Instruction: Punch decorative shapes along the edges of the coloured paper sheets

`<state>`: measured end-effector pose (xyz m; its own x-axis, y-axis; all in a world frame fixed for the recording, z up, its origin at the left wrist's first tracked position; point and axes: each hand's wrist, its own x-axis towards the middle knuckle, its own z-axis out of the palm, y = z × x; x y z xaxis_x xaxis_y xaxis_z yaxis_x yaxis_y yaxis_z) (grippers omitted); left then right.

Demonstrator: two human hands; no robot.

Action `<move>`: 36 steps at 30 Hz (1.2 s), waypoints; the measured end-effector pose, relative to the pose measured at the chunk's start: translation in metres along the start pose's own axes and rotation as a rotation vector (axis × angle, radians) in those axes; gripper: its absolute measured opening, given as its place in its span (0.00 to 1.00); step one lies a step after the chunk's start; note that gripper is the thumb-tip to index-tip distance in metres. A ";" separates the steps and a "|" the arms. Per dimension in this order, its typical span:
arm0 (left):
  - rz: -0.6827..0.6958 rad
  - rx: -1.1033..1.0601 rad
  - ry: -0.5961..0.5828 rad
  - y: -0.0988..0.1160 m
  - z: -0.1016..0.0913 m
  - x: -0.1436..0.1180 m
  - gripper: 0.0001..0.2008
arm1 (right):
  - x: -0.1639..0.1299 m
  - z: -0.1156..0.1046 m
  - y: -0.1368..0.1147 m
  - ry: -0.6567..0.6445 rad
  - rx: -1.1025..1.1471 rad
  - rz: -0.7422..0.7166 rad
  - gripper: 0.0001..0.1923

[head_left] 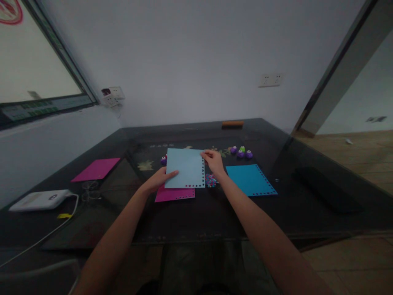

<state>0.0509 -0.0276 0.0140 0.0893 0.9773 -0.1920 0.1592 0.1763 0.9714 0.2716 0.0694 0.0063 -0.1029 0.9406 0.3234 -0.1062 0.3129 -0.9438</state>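
A pale blue sheet of paper [184, 166], with a row of punched shapes along its right and bottom edges, is held up over the table. My left hand [159, 178] grips its left edge, thumb on the front face. At the upper right corner my right hand [212, 159] pinches the sheet between thumb and fingers. Partly covered below it lies a pink punched sheet [175, 195]. Small pink and blue cut-out bits [211, 180] are heaped just right of the pale sheet. A bright blue punched sheet [251, 180] rests flat beside my right forearm.
Several purple and green craft punches [241, 153] stand behind the blue sheet; another purple punch [163, 160] is partly hidden. Left on the dark table [196, 221] are a pink sheet [96, 169] and a white device [41, 200] with a cable. A brown block [232, 123] sits near the wall.
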 end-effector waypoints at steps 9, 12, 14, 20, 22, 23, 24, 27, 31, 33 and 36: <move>0.040 0.068 -0.089 -0.005 0.004 0.000 0.22 | 0.002 -0.003 -0.002 0.061 0.028 0.002 0.11; 0.076 0.106 -0.099 -0.005 0.005 0.000 0.20 | 0.002 -0.004 -0.003 0.057 0.045 -0.033 0.10; 0.078 0.154 -0.128 -0.005 0.006 0.000 0.19 | 0.001 -0.004 -0.004 0.056 0.047 -0.051 0.10; 0.101 0.260 -0.156 -0.006 0.005 0.001 0.18 | 0.000 -0.004 -0.008 0.060 -0.007 -0.064 0.09; 0.116 0.291 -0.143 -0.006 0.005 0.001 0.20 | 0.000 -0.004 -0.009 0.062 0.006 -0.077 0.09; 0.122 0.302 -0.131 -0.006 0.004 0.001 0.20 | -0.001 -0.004 -0.010 0.062 0.012 -0.085 0.09; 0.124 0.313 -0.123 -0.006 0.005 0.001 0.20 | -0.001 -0.004 -0.011 0.063 0.013 -0.091 0.09; 0.102 0.336 -0.133 -0.005 0.006 0.000 0.18 | -0.001 -0.004 -0.013 0.062 -0.005 -0.085 0.09; 0.090 0.328 -0.157 -0.003 0.007 -0.001 0.15 | -0.001 -0.004 -0.014 0.059 0.025 -0.079 0.08; 0.093 0.319 -0.153 -0.002 0.008 -0.002 0.14 | -0.001 -0.004 -0.014 0.063 0.048 -0.087 0.09; 0.088 0.313 -0.147 -0.001 0.008 -0.002 0.14 | -0.001 -0.004 -0.015 0.071 0.033 -0.088 0.10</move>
<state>0.0581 -0.0310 0.0124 0.2528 0.9558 -0.1499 0.4361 0.0257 0.8995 0.2769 0.0641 0.0195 -0.0212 0.9171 0.3982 -0.1446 0.3912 -0.9089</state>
